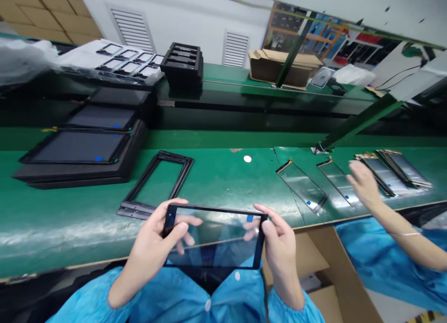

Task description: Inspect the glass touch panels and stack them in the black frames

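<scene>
I hold a black-edged glass panel (214, 237) level over my lap, just off the near edge of the green bench (226, 183). My left hand (159, 243) grips its left end, thumb on top and fingers seen through the glass. At the right end, my right hand (279, 246) is closed on it the same way. A small blue tab sits at the panel's top right corner. An empty black frame (157, 183) lies on the bench just beyond my left hand.
Stacked black trays holding dark panels (80, 153) fill the left. Several glass panels (302, 185) lie at right, where a co-worker's hand (365, 185) reaches in a blue sleeve. An open cardboard box (328, 262) stands below the bench. More trays (183, 62) and cartons sit behind.
</scene>
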A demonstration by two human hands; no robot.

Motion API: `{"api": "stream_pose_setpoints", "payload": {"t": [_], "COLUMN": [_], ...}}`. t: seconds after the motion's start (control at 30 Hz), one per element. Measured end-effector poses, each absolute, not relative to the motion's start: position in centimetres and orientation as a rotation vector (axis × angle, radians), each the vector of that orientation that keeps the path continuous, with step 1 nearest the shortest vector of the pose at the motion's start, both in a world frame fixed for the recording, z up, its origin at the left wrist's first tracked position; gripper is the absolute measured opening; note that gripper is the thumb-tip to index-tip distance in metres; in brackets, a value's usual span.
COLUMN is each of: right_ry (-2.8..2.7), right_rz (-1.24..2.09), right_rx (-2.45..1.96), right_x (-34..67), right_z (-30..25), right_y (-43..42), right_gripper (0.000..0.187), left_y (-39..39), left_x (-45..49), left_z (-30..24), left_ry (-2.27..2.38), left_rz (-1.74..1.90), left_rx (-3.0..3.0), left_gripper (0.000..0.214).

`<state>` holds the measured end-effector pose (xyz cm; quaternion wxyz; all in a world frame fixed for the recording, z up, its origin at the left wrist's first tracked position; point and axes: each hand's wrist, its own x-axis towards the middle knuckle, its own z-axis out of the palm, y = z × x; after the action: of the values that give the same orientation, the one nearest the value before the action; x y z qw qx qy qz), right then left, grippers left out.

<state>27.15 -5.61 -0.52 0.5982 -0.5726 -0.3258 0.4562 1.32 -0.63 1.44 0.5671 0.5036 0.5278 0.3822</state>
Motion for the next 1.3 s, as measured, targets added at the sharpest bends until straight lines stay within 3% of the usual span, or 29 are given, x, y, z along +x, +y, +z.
{"api": "stream_pose_setpoints", "payload": {"t": [0.13, 0.23, 0.33, 0.53, 0.77, 0.93, 1.13, 1.3], "right_ry": [-0.853, -0.902, -0.898, -0.842, -0.894, -0.732, -0.890, -0.890], "right_rz": [1.034, 1.029, 1.022, 1.053, 1.420, 1.313, 1.178, 1.156], "right_rx": [-1.402, -1.438, -1.448, -1.430, -1.166, -1.259, -1.315, -1.284], "right_x": [26.5, 25.8, 25.7, 25.6, 24.6, 26.4, 26.1, 25.6], "right_z": [-0.2, -0.2, -0.4, -0.3, -0.4, -1.6, -1.0, 0.2], "right_y": [-6.3, -6.9, -7.1, -6.8, -5.1, -4.5, -3.9, -3.8], "right_gripper": [0.034, 0.032, 0.033, 0.033, 0.050, 0.045, 0.052, 0.046], "left_y": [1.0, 2.5, 3.5, 3.1, 2.2, 1.0, 0.1, -0.1], "left_x": [0.8, 1.0, 1.4, 1.9, 3.4, 3.1, 3.3, 2.8], "left_z": [2.0, 3.3, 4.2, 4.6, 4.0, 2.4, 2.1, 1.6], "left_ry": [1.258, 1.069, 0.905, 0.922, 0.894, 1.010, 1.011, 1.026], "left_rz": [0.931, 0.695, 0.586, 0.552, 0.385, 0.585, 0.656, 0.645], "left_rx": [1.839, 2.280, 2.344, 2.385, 1.838, 1.170, 1.045, 1.027], "left_gripper": [0.057, 0.033, 0.022, 0.030, 0.035, 0.052, 0.060, 0.059]}}
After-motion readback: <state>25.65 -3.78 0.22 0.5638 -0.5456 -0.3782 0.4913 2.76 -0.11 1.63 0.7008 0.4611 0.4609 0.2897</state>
